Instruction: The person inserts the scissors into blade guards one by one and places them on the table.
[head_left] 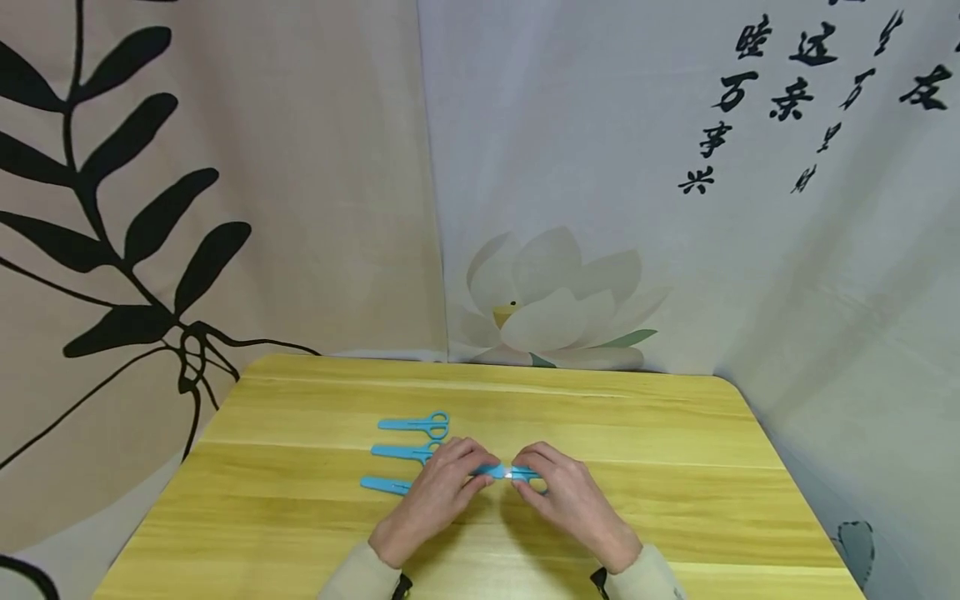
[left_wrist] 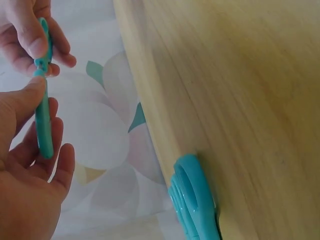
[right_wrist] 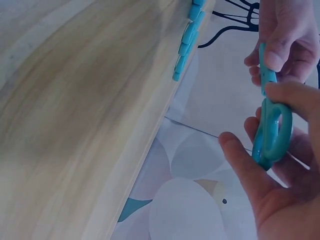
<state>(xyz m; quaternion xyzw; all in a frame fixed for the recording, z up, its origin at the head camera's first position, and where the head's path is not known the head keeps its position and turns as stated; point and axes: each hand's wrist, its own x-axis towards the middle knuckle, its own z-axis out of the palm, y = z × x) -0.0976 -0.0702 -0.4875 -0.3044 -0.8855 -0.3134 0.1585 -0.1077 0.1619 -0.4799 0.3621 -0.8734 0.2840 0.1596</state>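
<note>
Above the table, both hands meet at one pair of blue scissors. My left hand [head_left: 446,483] pinches the blue blade cover [left_wrist: 44,127] between thumb and fingers. The handles of the scissors [right_wrist: 286,132] are gripped by my right hand [head_left: 566,492], thumb on top near the pivot. A short bright stretch of blade [head_left: 507,473] shows between cover and handles; the rest of the blades is hidden in the cover. Beside my left hand lie a far pair of covered scissors [head_left: 408,425], a middle pair [head_left: 397,452] and a near pair [head_left: 384,484], the last partly hidden by that hand.
The wooden table [head_left: 675,450] has rounded far corners. Behind it hangs a cloth backdrop [head_left: 570,167] with printed leaves, a lotus and dark characters. The lying scissors form a column left of centre, their covers pointing left.
</note>
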